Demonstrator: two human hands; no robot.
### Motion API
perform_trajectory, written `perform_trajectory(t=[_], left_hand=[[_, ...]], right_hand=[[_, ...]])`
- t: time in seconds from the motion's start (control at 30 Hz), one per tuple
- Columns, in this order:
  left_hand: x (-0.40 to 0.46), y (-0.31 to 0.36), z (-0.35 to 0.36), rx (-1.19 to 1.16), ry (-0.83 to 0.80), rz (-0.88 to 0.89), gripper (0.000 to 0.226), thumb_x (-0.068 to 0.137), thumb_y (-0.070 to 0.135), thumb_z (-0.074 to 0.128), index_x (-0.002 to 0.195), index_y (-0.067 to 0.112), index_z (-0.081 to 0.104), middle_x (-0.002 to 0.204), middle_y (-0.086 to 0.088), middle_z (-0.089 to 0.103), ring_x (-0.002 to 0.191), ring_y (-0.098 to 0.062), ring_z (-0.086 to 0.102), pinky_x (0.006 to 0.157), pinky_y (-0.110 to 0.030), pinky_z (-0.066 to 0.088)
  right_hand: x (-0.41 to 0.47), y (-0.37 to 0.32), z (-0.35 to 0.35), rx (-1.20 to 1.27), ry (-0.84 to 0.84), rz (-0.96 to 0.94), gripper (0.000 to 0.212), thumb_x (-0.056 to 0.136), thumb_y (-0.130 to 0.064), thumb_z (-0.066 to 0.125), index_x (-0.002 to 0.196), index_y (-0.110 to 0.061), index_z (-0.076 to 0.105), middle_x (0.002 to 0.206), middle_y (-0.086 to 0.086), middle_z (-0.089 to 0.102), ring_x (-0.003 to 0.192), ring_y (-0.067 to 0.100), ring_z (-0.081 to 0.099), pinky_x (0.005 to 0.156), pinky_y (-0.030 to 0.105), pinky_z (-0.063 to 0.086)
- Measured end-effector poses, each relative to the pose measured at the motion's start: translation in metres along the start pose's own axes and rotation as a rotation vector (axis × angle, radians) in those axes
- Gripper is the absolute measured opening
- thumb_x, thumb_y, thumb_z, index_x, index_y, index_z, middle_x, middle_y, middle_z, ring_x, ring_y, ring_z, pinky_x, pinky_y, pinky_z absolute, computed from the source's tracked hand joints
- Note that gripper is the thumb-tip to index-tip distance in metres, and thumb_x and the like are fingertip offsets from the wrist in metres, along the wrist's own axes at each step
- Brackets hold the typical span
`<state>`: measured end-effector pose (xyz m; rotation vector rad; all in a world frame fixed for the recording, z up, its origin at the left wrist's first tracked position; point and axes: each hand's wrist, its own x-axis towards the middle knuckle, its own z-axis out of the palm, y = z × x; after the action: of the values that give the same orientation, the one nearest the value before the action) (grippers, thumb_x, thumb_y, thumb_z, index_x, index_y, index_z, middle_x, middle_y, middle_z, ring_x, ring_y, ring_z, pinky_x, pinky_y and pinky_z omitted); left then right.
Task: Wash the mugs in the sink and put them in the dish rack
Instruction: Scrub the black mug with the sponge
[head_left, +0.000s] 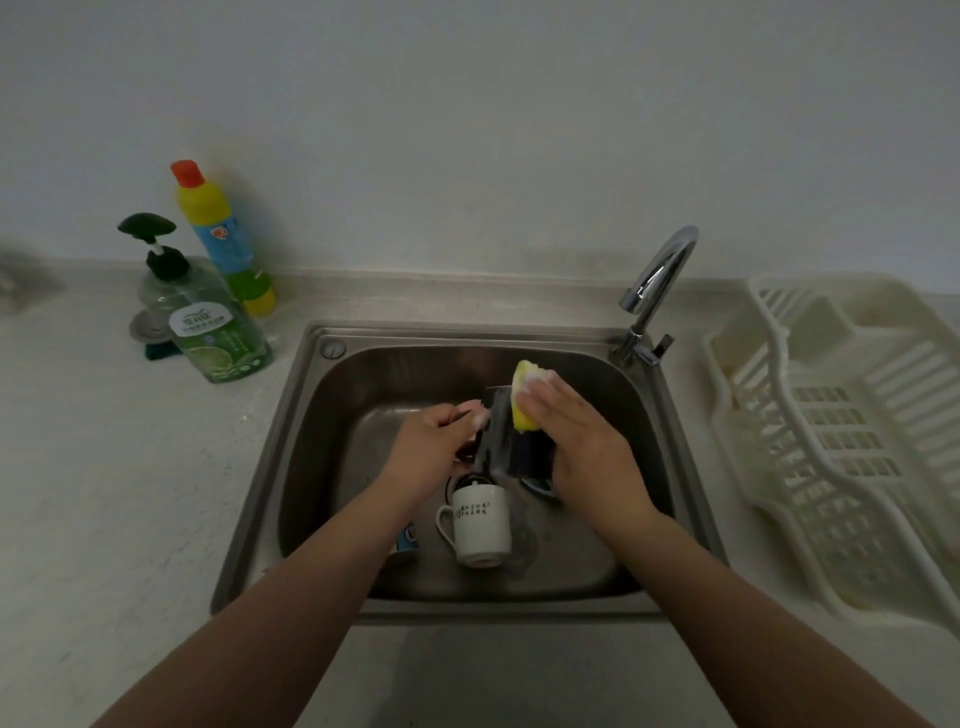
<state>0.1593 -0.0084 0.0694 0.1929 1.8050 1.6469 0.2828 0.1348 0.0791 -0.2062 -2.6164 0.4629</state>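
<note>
Dark mug (506, 441), over sink (311, 415): left hand (434, 449) curled round its side to steady it, right hand (576, 441) flat-fingered, pressing yellow sponge (524, 397) against it to scrub.

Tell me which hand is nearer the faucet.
Right. The right hand, pressing a sponge on the dark mug, is just below-left of the faucet; the left hand is farther left.
</note>
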Motion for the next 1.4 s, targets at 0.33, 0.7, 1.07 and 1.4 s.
perform_trajectory(t=[0.33, 0.7, 1.07, 1.4], left_hand=[[0.0, 0.001, -0.006, -0.266, -0.091, -0.11, 0.02, 0.096, 0.023, 0.058, 0.104, 0.006, 0.066, 0.102, -0.012, 0.071, 0.092, -0.022, 0.07, 0.068, -0.031, 0.058], [-0.001, 0.012, -0.006, -0.386, -0.161, -0.091, 0.021, 0.098, 0.022, 0.053, 0.11, 0.006, 0.057, 0.096, -0.014, 0.067, 0.081, -0.019, 0.071, 0.065, -0.031, 0.059], [0.005, 0.004, -0.007, -0.036, -0.003, 0.005, 0.025, 0.091, 0.027, 0.067, 0.076, 0.01, 0.059, 0.081, -0.014, 0.064, 0.08, -0.023, 0.065, 0.079, -0.045, 0.059], [0.003, 0.001, -0.008, 0.012, 0.042, -0.013, 0.02, 0.092, 0.025, 0.066, 0.087, 0.006, 0.068, 0.094, -0.02, 0.07, 0.081, -0.022, 0.067, 0.081, -0.045, 0.058]], right_hand=[[-0.018, -0.009, -0.006, 0.24, 0.032, 0.282, 0.068, 0.087, 0.008, 0.051, 0.143, -0.029, 0.037, 0.147, -0.014, 0.031, 0.137, 0.006, 0.032, 0.111, 0.034, 0.035], [-0.029, -0.018, -0.01, 0.29, 0.084, 0.241, 0.058, 0.091, 0.002, 0.045, 0.143, -0.023, 0.041, 0.147, -0.004, 0.043, 0.138, 0.014, 0.04, 0.109, 0.041, 0.039], [-0.033, -0.017, 0.001, -0.124, -0.156, -0.336, 0.082, 0.053, 0.006, 0.087, 0.128, -0.012, 0.059, 0.133, 0.006, 0.059, 0.129, 0.025, 0.049, 0.103, 0.048, 0.04], [-0.031, -0.016, 0.003, -0.007, -0.16, -0.227, 0.073, 0.059, 0.005, 0.084, 0.127, -0.011, 0.062, 0.136, 0.004, 0.057, 0.13, 0.025, 0.048, 0.103, 0.047, 0.043]])
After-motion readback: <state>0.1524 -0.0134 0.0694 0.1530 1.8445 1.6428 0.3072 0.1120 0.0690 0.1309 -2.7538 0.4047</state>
